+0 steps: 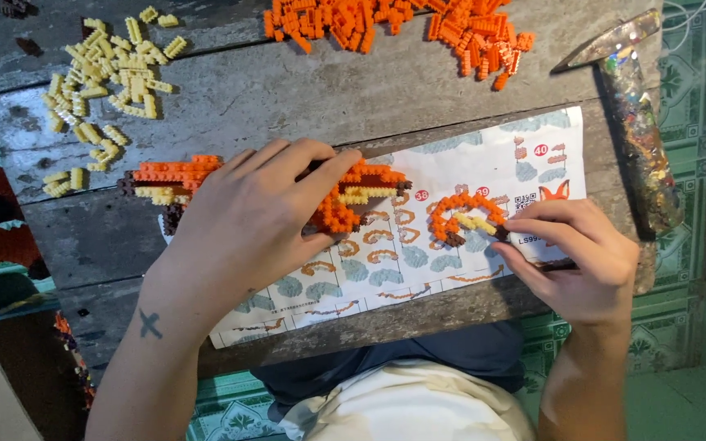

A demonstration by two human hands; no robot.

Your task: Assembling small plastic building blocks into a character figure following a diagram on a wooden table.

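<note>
My left hand [247,220] lies over a long model of small orange, yellow and brown bricks [169,181] on a grey wooden table, fingers spread on it and pressing it down. The model's far end [369,184] shows past my fingertips. My right hand [582,253] pinches the edge of a small curved orange, yellow and brown brick piece [463,216] that rests on a printed instruction sheet [418,261]. A thin dark stick-like thing [556,265] lies under my right fingers.
A heap of loose yellow bricks [108,73] lies at the back left, a heap of orange bricks [402,24] at the back middle. A hammer with a speckled handle [639,122] lies along the table's right edge. Patterned green floor shows below.
</note>
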